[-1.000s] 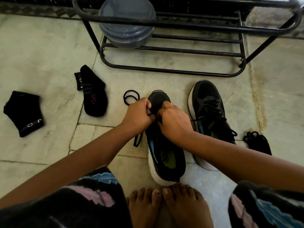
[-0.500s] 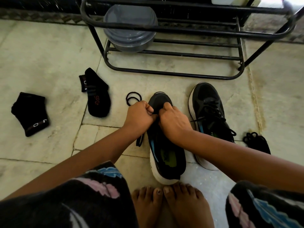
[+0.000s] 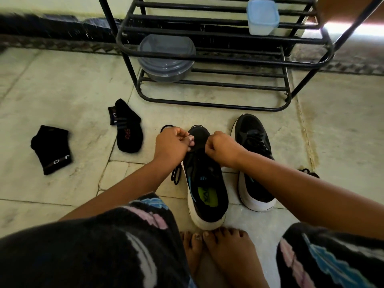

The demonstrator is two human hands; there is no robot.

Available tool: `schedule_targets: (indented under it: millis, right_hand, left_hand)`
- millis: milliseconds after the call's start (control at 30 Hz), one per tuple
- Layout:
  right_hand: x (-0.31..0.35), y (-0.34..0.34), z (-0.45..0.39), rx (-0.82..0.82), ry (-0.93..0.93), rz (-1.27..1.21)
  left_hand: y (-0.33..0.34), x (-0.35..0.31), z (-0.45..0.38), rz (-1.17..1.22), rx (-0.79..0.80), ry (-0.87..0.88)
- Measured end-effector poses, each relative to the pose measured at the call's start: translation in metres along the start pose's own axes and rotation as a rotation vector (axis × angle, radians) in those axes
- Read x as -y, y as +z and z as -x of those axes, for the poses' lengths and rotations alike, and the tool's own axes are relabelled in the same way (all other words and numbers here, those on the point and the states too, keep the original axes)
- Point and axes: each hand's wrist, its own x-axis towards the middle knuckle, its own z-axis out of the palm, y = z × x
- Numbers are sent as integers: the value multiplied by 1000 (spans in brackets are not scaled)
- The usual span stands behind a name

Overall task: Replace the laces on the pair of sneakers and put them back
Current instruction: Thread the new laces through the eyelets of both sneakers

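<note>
A black sneaker with a white sole (image 3: 205, 183) stands on the floor in front of my feet, toe pointing away. My left hand (image 3: 172, 143) and my right hand (image 3: 222, 148) are both over its front eyelets, fingers curled, each pinching an end of a black lace (image 3: 176, 175). Loops of that lace hang down on the sneaker's left side. The second black sneaker (image 3: 252, 154) stands to the right, laced, partly hidden behind my right forearm.
A black metal shoe rack (image 3: 207, 59) stands behind the sneakers, holding a grey lidded container (image 3: 166, 59) and a pale blue tub (image 3: 262, 16). Two black socks (image 3: 128, 129) (image 3: 52, 150) lie on the floor at left. A black lace bundle (image 3: 309, 173) lies at right.
My hands have drawn slightly apart over the sneaker's toe end. The camera has tilted up, showing more of the rack.
</note>
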Motion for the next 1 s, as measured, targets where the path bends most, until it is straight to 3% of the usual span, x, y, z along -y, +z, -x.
schedule_targets:
  millis: [367,500,633,767,867,1000]
  right_hand:
    - [10,23,-10,-233,-15,179]
    - [8,27,-16,-214,-63,174]
    - [3,17,-20,-51,-127,116]
    - [4,-3,-15,39,-98,-23]
    - [4,-16,-5,66,8,-300]
    - [3,-25,2,9,107,-520]
  left_hand:
    - [-3,19,2,-125,-30,2]
    - [2,22,-2,-68,-29,20]
    - [5,19,-6,76,-18,-19]
    - [5,19,-5,120,30,-31]
    - [5,18,-3,153,34,-22]
    - [3,12,2,257,174,15]
